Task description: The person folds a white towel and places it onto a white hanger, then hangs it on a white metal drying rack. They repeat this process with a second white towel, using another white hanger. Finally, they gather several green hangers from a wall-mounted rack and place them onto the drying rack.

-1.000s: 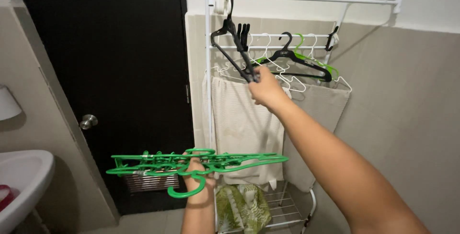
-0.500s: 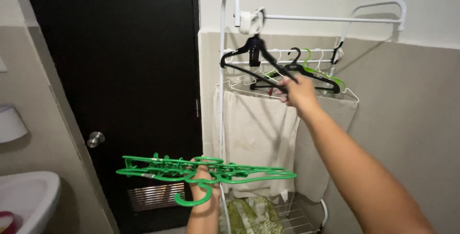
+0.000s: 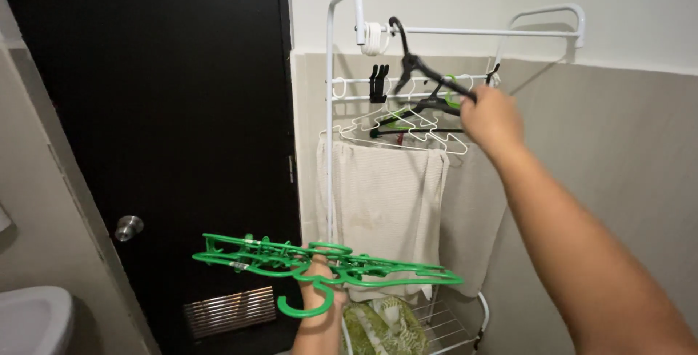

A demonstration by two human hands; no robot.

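Up onto the top rail you've lifted the black hanger, your right hand with fingers pinched on its lower end. Your left hand has fingers wrapped around the green hangers, below.

Rack right of door; towel hangs below hangers; sink far left.
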